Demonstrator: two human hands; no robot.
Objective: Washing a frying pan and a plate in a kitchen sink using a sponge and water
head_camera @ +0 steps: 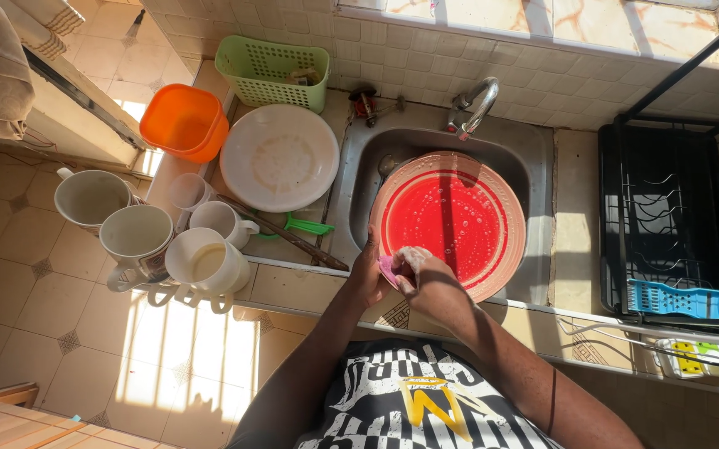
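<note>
Tiled kitchen sink [359, 179]: red plate [451, 220] tilted over basin; left hand [368, 274] grasping its near rim for steadiness; right hand [418, 270] clenched on pink sponge [388, 268]. Mugs [206, 262], white plate [279, 158] left.

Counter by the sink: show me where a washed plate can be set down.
Bare tile strip between the sink and the black dish rack is free. Left of the sink is crowded: white plate, mugs, orange bowl, green basket. The red plate, held by both soapy hands, fills the basin.
</note>
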